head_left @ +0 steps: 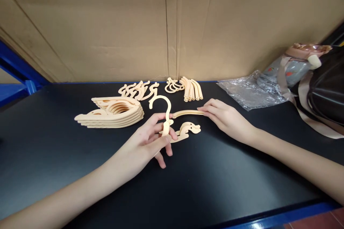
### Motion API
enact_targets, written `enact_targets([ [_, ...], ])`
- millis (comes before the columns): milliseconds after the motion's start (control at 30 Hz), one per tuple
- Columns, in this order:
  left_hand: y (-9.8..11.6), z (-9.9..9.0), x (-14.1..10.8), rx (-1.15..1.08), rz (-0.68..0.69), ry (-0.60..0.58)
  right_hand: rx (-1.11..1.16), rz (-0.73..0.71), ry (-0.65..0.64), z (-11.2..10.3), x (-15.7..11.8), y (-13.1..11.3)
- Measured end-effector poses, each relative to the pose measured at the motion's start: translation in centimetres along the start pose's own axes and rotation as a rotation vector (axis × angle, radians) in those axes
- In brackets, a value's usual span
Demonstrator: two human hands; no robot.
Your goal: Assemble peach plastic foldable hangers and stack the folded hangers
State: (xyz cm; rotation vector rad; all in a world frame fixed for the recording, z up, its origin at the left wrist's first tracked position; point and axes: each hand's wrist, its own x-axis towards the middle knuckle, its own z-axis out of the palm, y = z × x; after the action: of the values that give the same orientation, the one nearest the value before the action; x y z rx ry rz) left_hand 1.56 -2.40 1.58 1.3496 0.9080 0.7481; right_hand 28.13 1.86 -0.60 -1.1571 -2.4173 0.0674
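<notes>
My left hand [150, 139] pinches a cream hanger hook [167, 109] upright, its curve opening to the left. A short piece at the hook's base sits between thumb and fingers. In my right hand [228, 116] is one end of a curved cream hanger arm [188, 113], held level. Its other end reaches my left fingertips by the hook; whether the two parts join there is hidden. Just behind and below my left fingers, duck-head-shaped cream pieces [189, 128] lie on the black table [193, 179], partly covered by the fingers.
Stacked cream hanger bodies [115, 114] lie at left. Farther back are small curved parts [139, 89], loose hooks [174, 85] and a bundle of hanger arms [192, 89]. On the right are a clear plastic bag [249, 89], a strapped bottle [295, 66] and a dark bag [328, 86]. Cardboard [107, 25] stands behind.
</notes>
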Motion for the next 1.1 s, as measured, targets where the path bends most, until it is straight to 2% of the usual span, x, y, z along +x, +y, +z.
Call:
enact_targets([
  [167, 0.4, 0.0, 0.1, -0.139, -0.061, -0.020, 0.148, 0.063, 0.028, -0.2, -0.3, -0.1],
  [400, 0.8, 0.0, -0.1, -0.211, -0.126, 0.061, 0.174, 0.188, 0.047, -1.0, -0.8, -1.0],
  [667, 1.4, 0.1, 0.0, -0.191, -0.193, 0.100, 0.073, -0.136, 0.065, -1.1, -0.6, -1.5],
  [867, 1.4, 0.1, -0.2, -0.258, -0.243, 0.074, -0.078, -0.208, 0.047, -1.0, -0.6, -2.0],
  [1100, 1.2, -0.1, -0.3, -0.222, -0.257, -0.029, -0.093, -0.257, 0.073, -1.0, -0.8, -2.2],
])
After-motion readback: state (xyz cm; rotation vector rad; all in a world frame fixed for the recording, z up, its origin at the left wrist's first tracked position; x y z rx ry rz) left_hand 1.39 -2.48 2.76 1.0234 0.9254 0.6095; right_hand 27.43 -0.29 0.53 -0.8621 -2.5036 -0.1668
